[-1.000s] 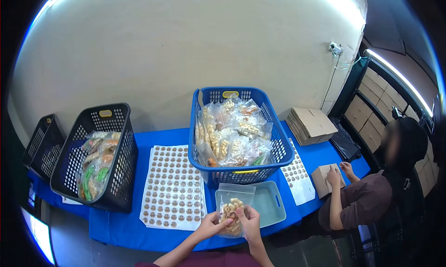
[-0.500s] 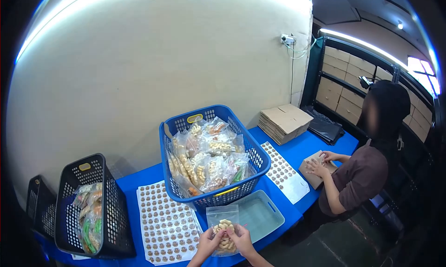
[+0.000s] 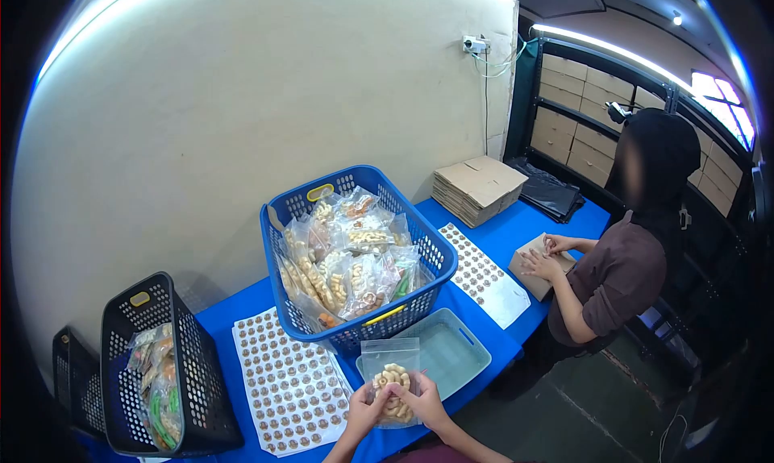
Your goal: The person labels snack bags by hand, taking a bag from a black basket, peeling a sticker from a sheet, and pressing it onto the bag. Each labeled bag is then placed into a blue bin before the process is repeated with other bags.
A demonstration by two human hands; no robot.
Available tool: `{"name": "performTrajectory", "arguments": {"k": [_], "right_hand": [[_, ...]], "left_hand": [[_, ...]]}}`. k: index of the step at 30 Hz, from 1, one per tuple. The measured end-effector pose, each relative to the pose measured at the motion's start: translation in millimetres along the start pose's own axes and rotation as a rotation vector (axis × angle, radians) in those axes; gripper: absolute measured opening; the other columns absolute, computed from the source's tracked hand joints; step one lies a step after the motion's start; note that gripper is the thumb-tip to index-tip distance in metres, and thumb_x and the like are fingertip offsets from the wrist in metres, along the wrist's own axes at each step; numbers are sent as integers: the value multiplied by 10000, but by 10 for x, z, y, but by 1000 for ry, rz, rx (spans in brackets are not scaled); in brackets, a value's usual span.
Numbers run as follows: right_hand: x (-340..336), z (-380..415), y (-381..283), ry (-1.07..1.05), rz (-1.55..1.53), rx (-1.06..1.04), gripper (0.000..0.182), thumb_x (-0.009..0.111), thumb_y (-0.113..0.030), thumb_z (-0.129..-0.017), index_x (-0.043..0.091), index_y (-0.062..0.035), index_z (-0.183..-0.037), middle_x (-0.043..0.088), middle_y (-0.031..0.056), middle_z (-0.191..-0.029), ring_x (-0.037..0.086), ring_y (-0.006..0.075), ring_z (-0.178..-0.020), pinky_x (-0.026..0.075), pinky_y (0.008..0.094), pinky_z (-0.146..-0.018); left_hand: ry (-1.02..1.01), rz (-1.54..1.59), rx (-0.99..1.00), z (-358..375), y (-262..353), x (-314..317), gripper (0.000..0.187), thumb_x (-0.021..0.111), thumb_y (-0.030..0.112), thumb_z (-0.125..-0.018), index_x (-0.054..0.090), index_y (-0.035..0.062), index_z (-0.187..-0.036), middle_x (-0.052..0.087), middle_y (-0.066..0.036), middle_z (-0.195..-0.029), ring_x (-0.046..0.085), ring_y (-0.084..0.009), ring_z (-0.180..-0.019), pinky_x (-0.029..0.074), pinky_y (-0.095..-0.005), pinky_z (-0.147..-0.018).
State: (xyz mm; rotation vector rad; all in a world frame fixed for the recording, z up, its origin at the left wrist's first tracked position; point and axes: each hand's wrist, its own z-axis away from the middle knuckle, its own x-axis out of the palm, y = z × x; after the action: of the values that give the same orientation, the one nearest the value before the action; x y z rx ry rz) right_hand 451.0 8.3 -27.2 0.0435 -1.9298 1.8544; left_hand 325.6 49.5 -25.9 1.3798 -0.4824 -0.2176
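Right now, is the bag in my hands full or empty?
Partly full: the bag holds pale curled pieces lower down, while its top section looks clear.

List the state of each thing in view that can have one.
Clear bag: part-filled, upright; sealing unclear
Left hand: gripping the bag
Right hand: gripping the bag
Blue basket: piled with filled bags
Nearer black basket: partly filled with bags
Green tray: lidless, partly hidden
Larger label sheet: flat, covered with rows
Smaller label sheet: flat, lower part bare
Cardboard stack: flattened, piled
Tube light: on
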Motion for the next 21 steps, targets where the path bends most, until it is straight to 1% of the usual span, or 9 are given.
{"name": "performTrajectory", "arguments": {"k": [1, 4, 9, 10, 11, 13, 16, 19, 21], "right_hand": [[5, 9, -17, -6, 19, 1, 220, 591, -114, -814, 535, 33, -967, 593, 48, -850, 556, 92, -786, 450, 228, -717], [-93, -41, -57, 56, 251, -170, 203, 590, -124, -814, 552, 32, -938, 596, 48, -842, 555, 87, -770, 451, 227, -700], [-152, -138, -254, 128, 260, -239, 231, 609, -176, -798, 581, 37, -881, 617, 65, -771, 569, 89, -714, 454, 235, -634], [-185, -170, -201, 119, 318, -236, 212, 606, -171, -800, 579, 30, -863, 615, 57, -759, 568, 89, -703, 451, 231, -625], [-149, -195, -171, 97, 280, -217, 208, 608, -170, -799, 577, 27, -857, 613, 55, -757, 566, 87, -697, 450, 230, -621], [-75, -186, -150, 54, 225, -166, 200, 611, -169, -797, 574, 21, -844, 610, 50, -753, 562, 85, -685, 449, 228, -613], [12, -207, -33, -16, 258, -167, 198, 630, -161, -784, 567, 20, -832, 605, 48, -746, 556, 82, -673, 449, 218, -606], [70, -215, -32, -73, 227, -74, 194, 634, -159, -786, 565, 20, -820, 603, 49, -748, 550, 72, -670, 443, 204, -600], [102, -261, -19, -106, 172, -34, 202, 636, -166, -789, 560, 20, -800, 594, 42, -734, 538, 60, -638, 435, 195, -582]], "left_hand": [[-27, 11, 10, 20, 17, 10, 322, 566, 163, -839, 511, -44, -1080, 595, -81, -970, 569, -108, -840, 463, -226, -723], [-104, -2, 10, 8, 140, 60, 343, 561, 174, -843, 498, -40, -1104, 591, -76, -973, 561, -109, -850, 458, -230, -734], [-81, 36, 127, -62, -17, 220, 402, 553, 178, -848, 451, -47, -1165, 563, -62, -1013, 524, -97, -888, 432, -224, -768], [-70, -61, 65, -75, -15, 180, 415, 557, 179, -844, 445, -51, -1171, 562, -59, -1006, 521, -92, -885, 431, -217, -763], [-32, -9, 58, -42, -3, 177, 411, 577, 188, -830, 468, -53, -1145, 569, -63, -984, 524, -81, -873, 433, -215, -751], [18, -264, -6, -44, -54, 48, 410, 602, 198, -814, 486, -49, -1121, 574, -72, -983, 530, -80, -869, 439, -214, -746], [-3, -148, 44, -42, -104, -72, 427, 624, 218, -797, 493, -40, -1111, 583, -76, -975, 546, -90, -853, 450, -220, -742], [-34, -18, -20, 44, -34, -133, 418, 612, 177, -805, 465, -37, -1133, 561, -79, -1031, 542, -113, -917, 443, -236, -794], [-7, -55, -62, 110, 7, -158, 413, 604, 167, -811, 460, -38, -1140, 560, -73, -1030, 538, -108, -916, 442, -236, -794]]}}
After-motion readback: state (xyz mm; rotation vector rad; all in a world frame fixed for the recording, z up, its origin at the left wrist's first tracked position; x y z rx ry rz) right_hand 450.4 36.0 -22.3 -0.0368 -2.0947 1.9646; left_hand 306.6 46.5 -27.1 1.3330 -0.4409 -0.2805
